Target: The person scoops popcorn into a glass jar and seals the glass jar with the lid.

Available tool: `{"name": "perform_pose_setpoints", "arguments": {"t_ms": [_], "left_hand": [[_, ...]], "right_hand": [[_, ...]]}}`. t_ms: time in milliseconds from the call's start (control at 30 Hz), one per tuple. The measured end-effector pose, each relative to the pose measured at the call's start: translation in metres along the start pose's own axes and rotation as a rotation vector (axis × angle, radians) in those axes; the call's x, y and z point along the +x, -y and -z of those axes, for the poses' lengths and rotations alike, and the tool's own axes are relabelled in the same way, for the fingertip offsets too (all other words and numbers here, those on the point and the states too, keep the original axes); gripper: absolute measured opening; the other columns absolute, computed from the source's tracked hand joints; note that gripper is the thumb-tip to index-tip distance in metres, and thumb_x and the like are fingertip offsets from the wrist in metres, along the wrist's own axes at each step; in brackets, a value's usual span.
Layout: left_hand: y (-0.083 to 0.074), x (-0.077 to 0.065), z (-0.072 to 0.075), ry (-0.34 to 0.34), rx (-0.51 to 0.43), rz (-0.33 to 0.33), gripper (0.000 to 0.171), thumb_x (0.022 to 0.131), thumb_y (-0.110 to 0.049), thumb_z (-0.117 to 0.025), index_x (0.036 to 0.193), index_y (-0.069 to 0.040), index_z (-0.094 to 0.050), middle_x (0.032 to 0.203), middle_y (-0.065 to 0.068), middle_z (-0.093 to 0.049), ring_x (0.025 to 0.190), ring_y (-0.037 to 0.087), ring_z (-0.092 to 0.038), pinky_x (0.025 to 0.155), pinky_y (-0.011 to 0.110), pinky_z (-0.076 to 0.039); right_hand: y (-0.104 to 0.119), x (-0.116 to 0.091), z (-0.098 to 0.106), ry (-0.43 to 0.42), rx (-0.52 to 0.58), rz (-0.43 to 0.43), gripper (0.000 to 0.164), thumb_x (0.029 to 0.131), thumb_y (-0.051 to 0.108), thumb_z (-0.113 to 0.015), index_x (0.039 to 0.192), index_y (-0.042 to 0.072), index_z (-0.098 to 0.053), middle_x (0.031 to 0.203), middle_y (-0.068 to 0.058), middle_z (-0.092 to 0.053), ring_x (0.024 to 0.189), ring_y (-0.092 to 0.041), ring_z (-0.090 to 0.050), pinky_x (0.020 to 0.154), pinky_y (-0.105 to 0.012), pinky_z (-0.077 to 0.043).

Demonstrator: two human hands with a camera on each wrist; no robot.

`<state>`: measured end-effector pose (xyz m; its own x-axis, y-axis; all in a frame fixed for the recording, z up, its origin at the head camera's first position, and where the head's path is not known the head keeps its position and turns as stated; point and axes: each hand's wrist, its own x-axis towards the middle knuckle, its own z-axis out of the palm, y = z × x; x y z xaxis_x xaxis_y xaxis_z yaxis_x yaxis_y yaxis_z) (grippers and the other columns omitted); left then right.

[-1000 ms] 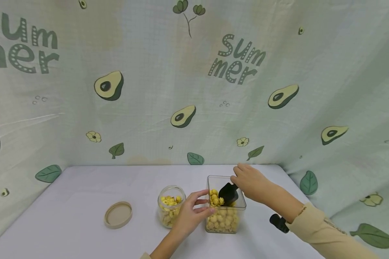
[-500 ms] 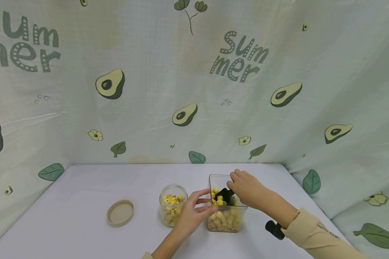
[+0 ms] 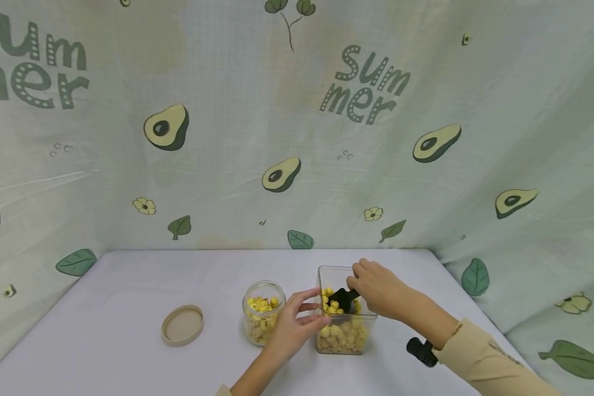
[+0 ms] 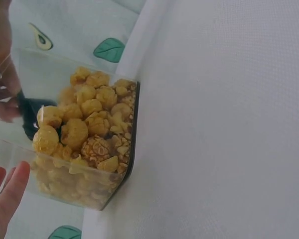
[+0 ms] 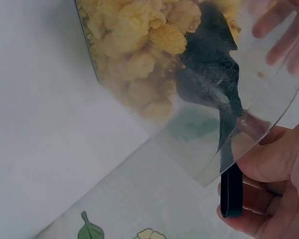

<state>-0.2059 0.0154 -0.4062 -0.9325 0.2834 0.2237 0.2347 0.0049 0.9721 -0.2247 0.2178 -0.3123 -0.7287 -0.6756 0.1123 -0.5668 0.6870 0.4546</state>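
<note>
A clear square container (image 3: 351,317) holds yellow popcorn (image 4: 92,119) in its lower part. My right hand (image 3: 376,286) grips the handle of a black scoop (image 5: 209,55) over the container's right side. The scoop's head is down inside, among the popcorn and partly hidden by it. My left hand (image 3: 294,322) is at the container's left side, its fingers extended along the wall and the thumb at the front left corner of the rim. Close to the left of that hand stands an uncovered round glass jar (image 3: 264,283) with popcorn in it, partly covered by the hand.
A round beige lid (image 3: 183,325) lies on the white table (image 3: 128,308), left of the jar. Behind the table hangs a curtain (image 3: 218,137) printed with avocados and leaves. A black wrist camera (image 3: 422,352) juts out below the right forearm.
Over the last second my right hand has moved slightly down and left, and the scoop has dipped further into the popcorn. My left hand has stayed at the container.
</note>
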Motion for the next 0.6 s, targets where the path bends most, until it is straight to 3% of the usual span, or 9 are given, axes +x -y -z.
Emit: {"name": "perform_pose_setpoints", "arguments": {"t_ms": [300,600], "left_hand": [[0.0001,0.0001,-0.0009,-0.003,0.009,-0.006,0.053,0.081,-0.022,-0.072,0.129,-0.013,-0.052,0.131,0.011,-0.048,0.112,0.027,-0.053,0.087,0.024,-0.053],[0.0010,0.0001,-0.0012,0.004,0.024,-0.014,0.053,0.082,-0.022,-0.072,0.130,-0.011,-0.051,0.130,0.012,-0.049,0.113,0.028,-0.053,0.089,0.028,-0.053]], "right_hand": [[0.0026,0.0046,-0.0038,0.032,-0.127,-0.001,0.026,0.071,0.015,-0.079,0.090,0.011,-0.063,0.081,-0.004,-0.050,0.075,-0.018,-0.039,0.065,-0.029,-0.040],[0.0060,0.0067,-0.0049,0.039,-0.241,-0.007,0.029,0.072,0.022,-0.080,0.093,0.011,-0.065,0.092,-0.006,-0.057,0.082,-0.019,-0.044,0.068,-0.027,-0.043]]}}
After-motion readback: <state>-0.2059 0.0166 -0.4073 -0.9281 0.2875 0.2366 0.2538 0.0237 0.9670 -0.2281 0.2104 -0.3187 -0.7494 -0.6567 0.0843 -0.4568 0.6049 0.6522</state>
